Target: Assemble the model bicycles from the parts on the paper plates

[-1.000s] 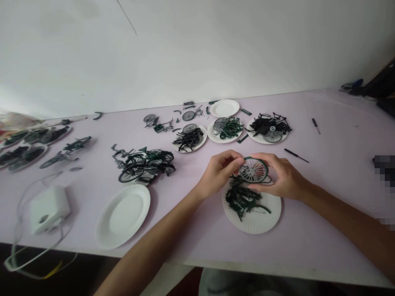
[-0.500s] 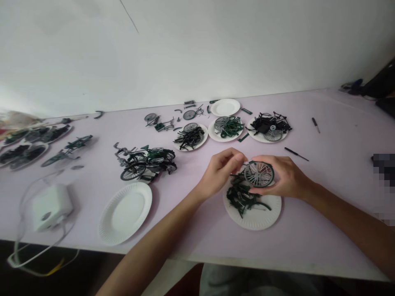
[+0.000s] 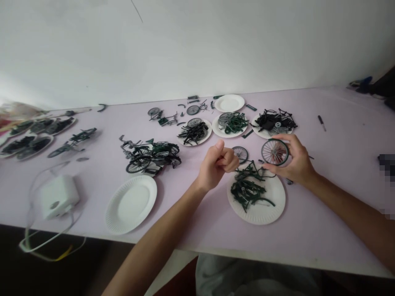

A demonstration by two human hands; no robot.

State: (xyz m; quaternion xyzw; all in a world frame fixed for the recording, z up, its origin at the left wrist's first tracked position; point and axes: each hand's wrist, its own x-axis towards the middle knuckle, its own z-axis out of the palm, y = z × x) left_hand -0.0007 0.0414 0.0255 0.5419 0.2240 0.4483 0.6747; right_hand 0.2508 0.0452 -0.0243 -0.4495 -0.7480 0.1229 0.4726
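Note:
My right hand [image 3: 298,160] holds a small toy bicycle wheel [image 3: 275,151] with grey spokes and a dark green rim, gripped between thumb and fingers above the table. My left hand [image 3: 217,161] is closed with its thumb raised; whatever its curled fingers contain, if anything, is hidden. Just beyond those fingers is a second wheel [image 3: 241,155], and I cannot tell whether they touch it. Below both hands a white paper plate [image 3: 273,205] carries dark green toy bicycle parts [image 3: 248,191], among them a frame and a curved mudguard.
Assembled toy bicycles [image 3: 151,156] stand left of centre, behind a bare paper plate [image 3: 131,203]. Plates of parts [image 3: 230,125] line the back. A screwdriver [image 3: 321,122] lies at right. A white box with cables [image 3: 58,197] sits at the left front edge.
My hands have moved apart. The right hand has carried the wheel up and to the right, away from the left hand. A second wheel behind the plate has come into sight.

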